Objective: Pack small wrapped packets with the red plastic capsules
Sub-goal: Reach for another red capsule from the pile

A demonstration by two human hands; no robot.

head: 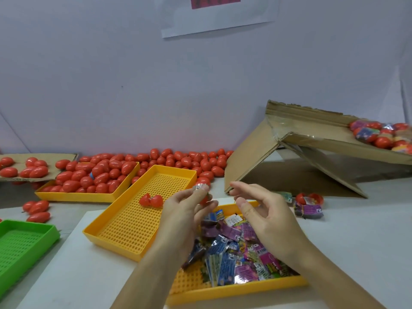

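My left hand point(185, 210) pinches a small silvery wrapped packet point(199, 188) at its fingertips, with a red capsule point(204, 200) partly hidden behind its fingers. My right hand point(260, 210) hovers just to the right with fingers loosely curled and nothing in it. Both hands are above a yellow tray point(234, 291) heaped with several colourful wrapped packets point(231, 248). An open red capsule point(151, 200) lies in the empty-looking middle yellow tray point(124, 221).
A third yellow tray point(73, 196) at the left is full of red capsules; more lie along the wall point(189, 160). A green tray point(22, 244) sits front left. A propped cardboard box point(312, 152) holds filled capsules at the right; a purple packet and open capsule point(308, 205) lie beside it.
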